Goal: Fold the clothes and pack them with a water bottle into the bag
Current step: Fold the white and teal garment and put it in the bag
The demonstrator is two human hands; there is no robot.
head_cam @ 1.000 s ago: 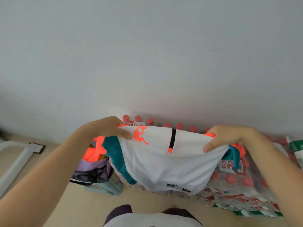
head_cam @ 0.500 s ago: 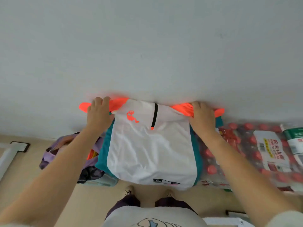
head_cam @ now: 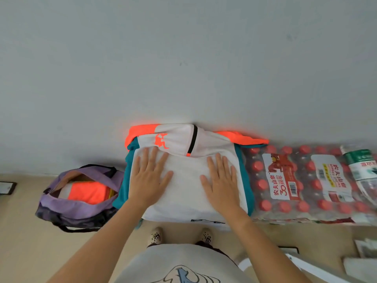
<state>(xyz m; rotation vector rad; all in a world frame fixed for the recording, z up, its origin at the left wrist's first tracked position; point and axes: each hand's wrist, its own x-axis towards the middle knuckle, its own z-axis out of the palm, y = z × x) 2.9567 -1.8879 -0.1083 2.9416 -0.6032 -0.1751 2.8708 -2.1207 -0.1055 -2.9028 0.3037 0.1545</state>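
A white jersey (head_cam: 187, 180) with orange shoulders, teal sides and a black collar slit lies flat against the wall, on top of a stack of bottle packs. My left hand (head_cam: 150, 177) presses flat on its left half, fingers spread. My right hand (head_cam: 221, 180) presses flat on its right half in the same way. Neither hand grips the cloth. To the left, a purple bag (head_cam: 79, 198) stands open on the floor, with a folded orange and white garment (head_cam: 87, 192) inside it.
Shrink-wrapped packs of red-capped water bottles (head_cam: 306, 184) run along the wall to the right. A green-labelled pack (head_cam: 363, 170) sits at the far right. My feet (head_cam: 179, 236) stand on the beige floor below the jersey. White objects (head_cam: 363, 260) lie at the bottom right.
I have laid the jersey down against the wall and let go of its shoulders. Both hands have slid down onto its front and now lie flat. The view has tilted down, showing the bag.
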